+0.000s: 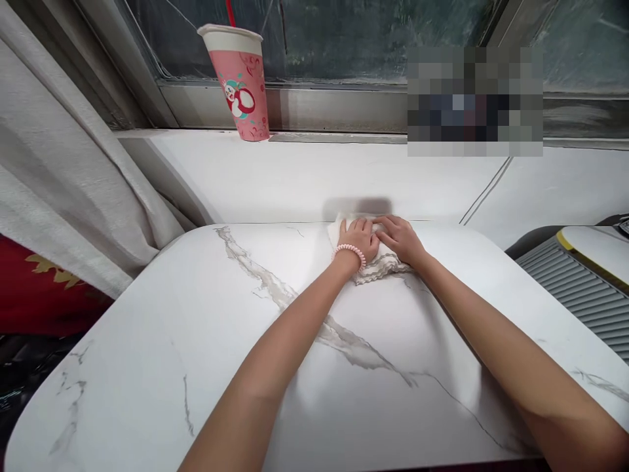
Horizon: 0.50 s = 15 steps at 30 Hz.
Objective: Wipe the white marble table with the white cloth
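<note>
At a white marble-veined table (pixel 196 341) below a window sill (pixel 295 177): pressing the left hand (pixel 358 241) and the right hand (pixel 400 239) side by side, touching, palms down with fingers stretched flat, gripping nothing, onto a folded white cloth (pixel 382 267) lying at the table's far edge, just above the frame's centre. Wearing a pink coil bracelet (pixel 350 250) on the left wrist. Facing, farther out, a pink printed paper cup (pixel 238 82) upright on the sill at upper left, a grey curtain (pixel 59 177) down the left edge and a grey ribbed panel (pixel 574 288) at the right edge.
</note>
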### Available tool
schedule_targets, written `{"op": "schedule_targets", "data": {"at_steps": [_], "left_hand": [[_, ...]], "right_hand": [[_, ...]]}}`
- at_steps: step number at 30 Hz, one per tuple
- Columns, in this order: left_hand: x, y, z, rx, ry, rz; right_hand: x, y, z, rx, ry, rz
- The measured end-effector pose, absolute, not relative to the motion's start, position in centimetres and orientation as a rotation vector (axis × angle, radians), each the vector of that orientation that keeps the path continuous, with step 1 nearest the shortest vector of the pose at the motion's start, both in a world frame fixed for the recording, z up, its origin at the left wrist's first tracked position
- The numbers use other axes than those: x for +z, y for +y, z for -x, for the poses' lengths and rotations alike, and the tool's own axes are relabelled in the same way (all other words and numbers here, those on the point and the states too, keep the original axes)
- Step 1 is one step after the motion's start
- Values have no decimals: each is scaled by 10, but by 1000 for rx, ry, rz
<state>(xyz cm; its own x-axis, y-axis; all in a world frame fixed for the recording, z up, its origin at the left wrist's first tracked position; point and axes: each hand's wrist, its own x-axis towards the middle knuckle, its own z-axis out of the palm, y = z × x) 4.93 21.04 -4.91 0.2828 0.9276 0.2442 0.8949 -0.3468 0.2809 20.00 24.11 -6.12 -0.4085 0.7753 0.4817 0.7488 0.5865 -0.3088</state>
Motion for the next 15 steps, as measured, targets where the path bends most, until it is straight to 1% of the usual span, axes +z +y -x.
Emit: {"op": "schedule_targets", "data": {"at_steps": [4,8,11,15], "left_hand": [[-48,166,-50,536,1758,-2468],[-48,101,-55,441,1755,-2497],[-48,50,-61,350,1603,-2608],[-45,3,-68,333,1401,-2720]], "right_hand": [[-58,194,-198,32,-2257,1242],[-57,126,-207,16,-2307,1233],[-57,70,-221,-1,-2315,1223],[-56,13,-239,-12,-2324,1262]]}}
